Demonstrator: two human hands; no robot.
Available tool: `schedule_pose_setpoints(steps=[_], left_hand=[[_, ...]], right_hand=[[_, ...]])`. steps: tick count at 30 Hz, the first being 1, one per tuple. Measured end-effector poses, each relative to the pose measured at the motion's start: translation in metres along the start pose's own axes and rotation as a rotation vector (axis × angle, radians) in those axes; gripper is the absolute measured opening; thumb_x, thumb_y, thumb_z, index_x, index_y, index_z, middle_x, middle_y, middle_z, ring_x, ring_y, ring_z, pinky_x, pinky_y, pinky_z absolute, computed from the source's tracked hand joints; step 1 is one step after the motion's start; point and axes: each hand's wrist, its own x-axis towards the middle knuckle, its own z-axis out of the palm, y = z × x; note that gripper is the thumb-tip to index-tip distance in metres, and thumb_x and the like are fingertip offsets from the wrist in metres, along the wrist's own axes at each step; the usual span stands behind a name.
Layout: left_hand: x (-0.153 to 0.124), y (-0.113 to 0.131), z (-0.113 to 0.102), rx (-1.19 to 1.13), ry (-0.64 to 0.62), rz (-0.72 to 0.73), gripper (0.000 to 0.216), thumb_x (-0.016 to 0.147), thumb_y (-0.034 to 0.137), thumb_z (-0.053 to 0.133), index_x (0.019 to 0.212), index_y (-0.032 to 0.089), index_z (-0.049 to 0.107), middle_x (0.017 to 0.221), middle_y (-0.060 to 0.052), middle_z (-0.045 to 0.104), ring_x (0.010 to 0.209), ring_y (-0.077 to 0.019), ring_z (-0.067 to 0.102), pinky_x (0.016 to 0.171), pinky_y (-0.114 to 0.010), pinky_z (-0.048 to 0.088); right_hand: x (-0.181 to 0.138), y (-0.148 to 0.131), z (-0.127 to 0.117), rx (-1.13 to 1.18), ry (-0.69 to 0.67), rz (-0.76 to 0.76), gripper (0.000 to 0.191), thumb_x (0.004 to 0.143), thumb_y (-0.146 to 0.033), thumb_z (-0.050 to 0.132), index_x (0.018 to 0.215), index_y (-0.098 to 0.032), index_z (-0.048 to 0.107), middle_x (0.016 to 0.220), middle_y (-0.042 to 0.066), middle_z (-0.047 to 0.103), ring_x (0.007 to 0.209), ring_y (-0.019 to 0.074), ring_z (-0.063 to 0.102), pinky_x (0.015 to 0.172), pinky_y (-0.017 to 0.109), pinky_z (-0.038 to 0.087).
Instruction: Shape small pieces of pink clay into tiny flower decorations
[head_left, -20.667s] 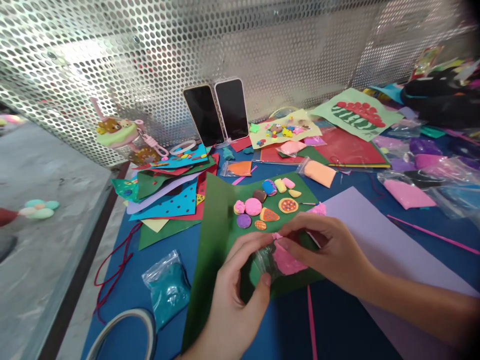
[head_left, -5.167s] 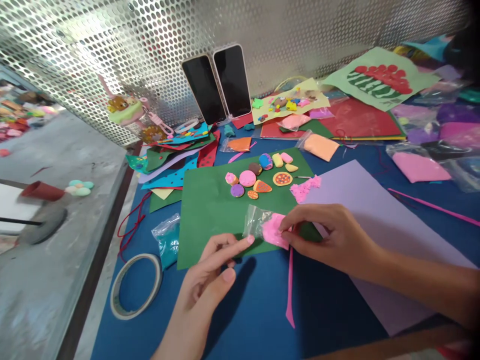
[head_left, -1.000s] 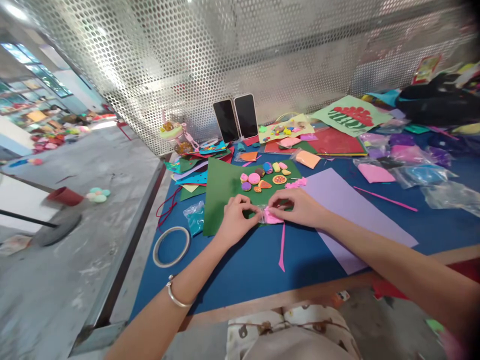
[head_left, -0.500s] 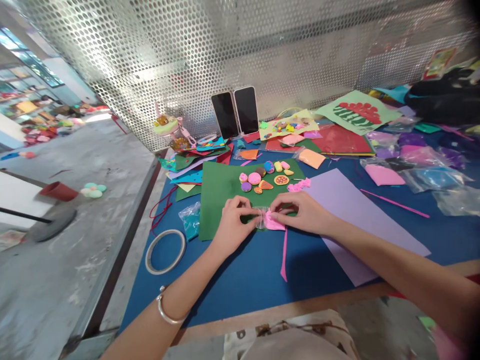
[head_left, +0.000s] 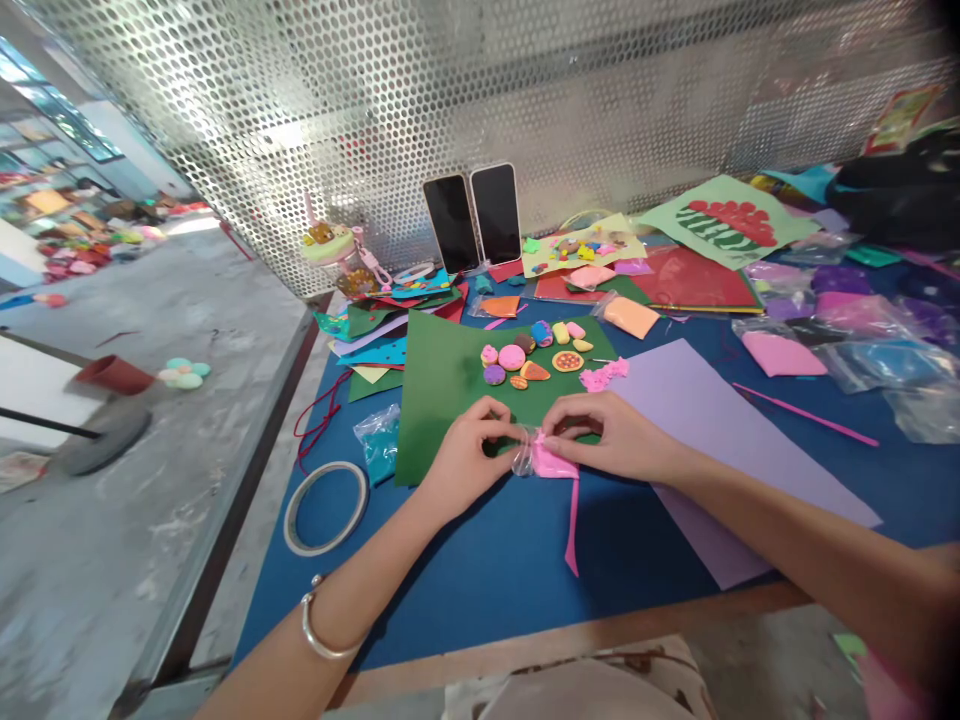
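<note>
Both hands meet over the near edge of a dark green sheet (head_left: 442, 400). My left hand (head_left: 469, 455) pinches the clear end of a small plastic bag. Pink modelling clay (head_left: 553, 462) lies in and at the mouth of that bag, and my right hand (head_left: 600, 432) pinches it with thumb and fingers. A pink strip (head_left: 573, 530) hangs down toward me from below the clay. Beyond my hands, small clay foods sit on the green sheet, among them a pizza (head_left: 568, 361) and a pink round piece (head_left: 511, 358). Crumpled pink clay (head_left: 604, 375) lies beside my right hand.
A roll of tape (head_left: 326, 508) and a bag of teal clay (head_left: 379, 445) lie to the left. Purple paper (head_left: 697, 430) is under my right forearm. Two phones (head_left: 496, 215) lean on the perforated metal panel (head_left: 600, 110). Bagged clay (head_left: 784, 353) covers the right side.
The view has shifted slightly, so the table sits a little differently in the picture. Both hands keep their pinch on the bag and the pink clay.
</note>
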Motion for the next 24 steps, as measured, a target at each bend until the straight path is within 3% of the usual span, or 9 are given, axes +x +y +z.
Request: schedule_pose_setpoints(steps=[5, 14, 24], left_hand=[[-0.001, 0.000, -0.001, -0.011, -0.049, 0.056, 0.004, 0.075, 0.019, 0.067, 0.073, 0.021, 0.070, 0.080, 0.000, 0.049, 0.076, -0.0134, 0.052, 0.071, -0.026, 0.043], [-0.009, 0.005, 0.000, 0.327, -0.030, 0.065, 0.010, 0.074, 0.033, 0.070, 0.082, 0.027, 0.073, 0.088, -0.002, 0.058, 0.084, -0.0193, 0.050, 0.075, -0.033, 0.040], [-0.006, 0.005, 0.011, 0.047, 0.087, -0.005, 0.007, 0.071, 0.016, 0.071, 0.072, 0.022, 0.074, 0.078, 0.000, 0.046, 0.075, -0.0140, 0.051, 0.071, -0.027, 0.044]], right_hand=[[0.000, 0.002, 0.000, 0.009, -0.005, -0.002, 0.013, 0.081, -0.030, 0.059, 0.078, -0.018, 0.062, 0.079, 0.003, 0.065, 0.072, 0.0151, 0.065, 0.070, 0.025, 0.056], [0.001, 0.004, -0.001, 0.044, -0.022, 0.031, 0.013, 0.081, -0.031, 0.059, 0.077, -0.019, 0.061, 0.080, 0.003, 0.064, 0.072, 0.0153, 0.064, 0.070, 0.026, 0.056], [0.000, 0.001, -0.001, 0.044, -0.037, 0.043, 0.014, 0.082, -0.033, 0.059, 0.078, -0.019, 0.062, 0.079, 0.003, 0.063, 0.070, 0.0147, 0.063, 0.068, 0.025, 0.055]])
